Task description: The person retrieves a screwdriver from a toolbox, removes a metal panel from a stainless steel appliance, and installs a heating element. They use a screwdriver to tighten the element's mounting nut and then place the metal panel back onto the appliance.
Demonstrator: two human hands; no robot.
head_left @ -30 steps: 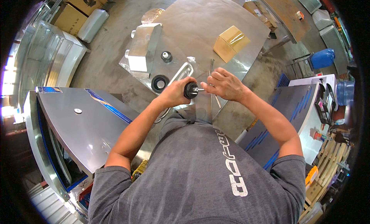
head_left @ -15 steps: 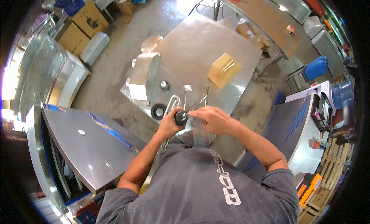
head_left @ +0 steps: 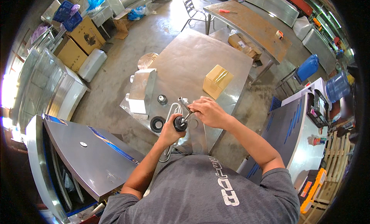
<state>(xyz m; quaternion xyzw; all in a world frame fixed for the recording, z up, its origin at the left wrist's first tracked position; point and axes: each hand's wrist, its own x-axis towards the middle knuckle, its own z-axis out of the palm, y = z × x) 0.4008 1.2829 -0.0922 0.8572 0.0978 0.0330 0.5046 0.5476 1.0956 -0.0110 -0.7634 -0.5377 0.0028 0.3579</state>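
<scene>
My left hand (head_left: 169, 132) is closed around a round black fitting (head_left: 180, 124), which has metal studs on its upper face. A looped silver metal tube (head_left: 174, 107) runs beside that hand, apparently joined to the fitting, and its lower bend hangs near my shirt. Between the fingers of my right hand (head_left: 209, 113) is a metal wrench (head_left: 186, 110) with branching arms. One of its ends is at the studs, though I cannot tell whether it is seated on one. Past my left hand, a black ring (head_left: 157, 124) and a small black-and-silver round part (head_left: 162, 99) lie on the table.
The steel table (head_left: 189, 58) carries a boxy metal housing (head_left: 142, 91) at its left edge and a cardboard box (head_left: 218, 81) at its right. Grey appliance panels flank me, left (head_left: 88, 152) and right (head_left: 271, 135). A brown-topped table (head_left: 250, 25) stands beyond.
My right hand has turned the wrench from pointing away over the table to the fitting, where only fingertips were before. My left hand keeps its hold. The whole view has shifted slightly.
</scene>
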